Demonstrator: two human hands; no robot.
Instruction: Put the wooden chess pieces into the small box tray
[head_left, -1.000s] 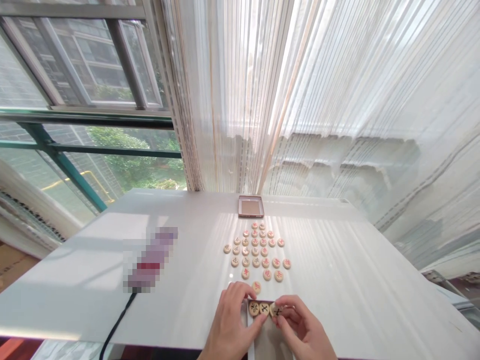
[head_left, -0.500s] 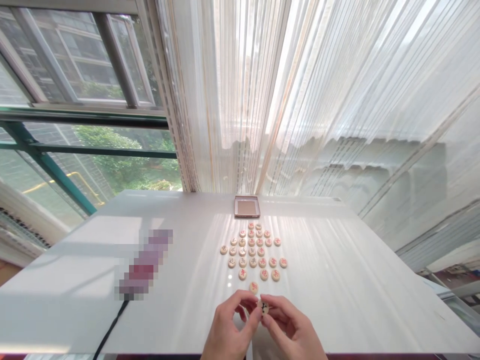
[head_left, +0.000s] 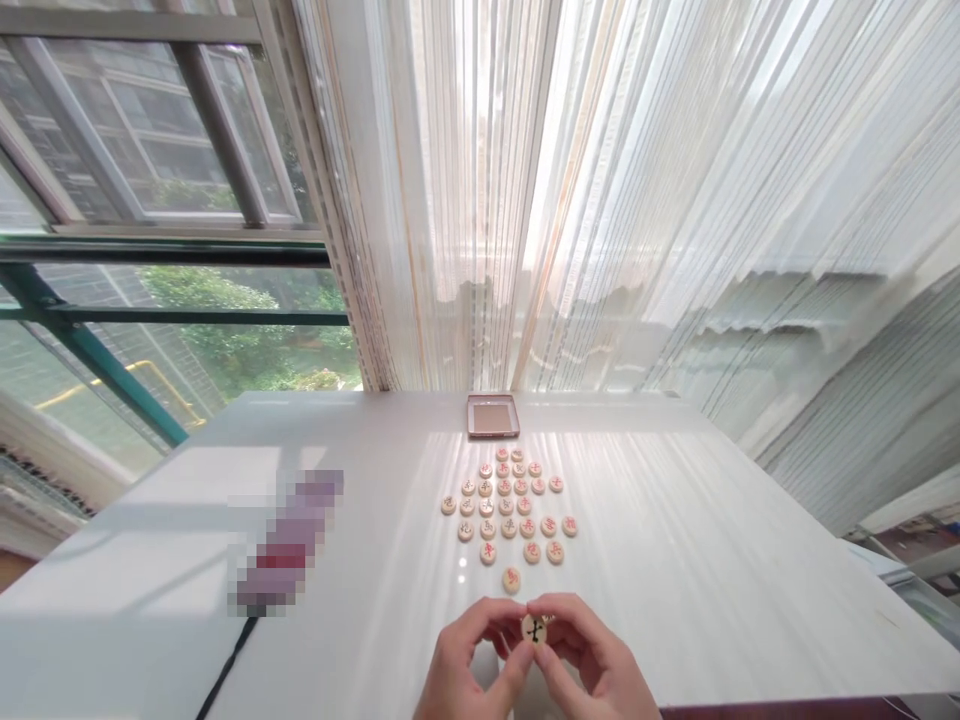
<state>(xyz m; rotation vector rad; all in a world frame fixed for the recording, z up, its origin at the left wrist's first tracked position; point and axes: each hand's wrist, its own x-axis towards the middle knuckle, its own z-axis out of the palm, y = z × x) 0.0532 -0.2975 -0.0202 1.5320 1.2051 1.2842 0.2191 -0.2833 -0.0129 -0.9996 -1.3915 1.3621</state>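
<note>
My left hand (head_left: 472,665) and my right hand (head_left: 592,665) meet at the table's near edge, fingers pinched together around a round wooden chess piece (head_left: 533,629) with a black character, lifted off the table. More pieces may be stacked behind it, but I cannot tell. Just beyond my fingers lies a single piece with a red mark (head_left: 511,579). Further out, several more round pieces (head_left: 510,505) lie spread in rough rows on the white table (head_left: 675,560).
A small brown-rimmed square box (head_left: 493,415) sits at the table's far edge by the sheer curtain (head_left: 600,200). A blurred dark-red object (head_left: 289,545) with a black cable (head_left: 225,675) lies at left. A window (head_left: 150,200) stands behind.
The three pieces that lay in a row under my fingers a second ago are gathered up; both hands now hold one facing me above the table. The view tilted slightly.
</note>
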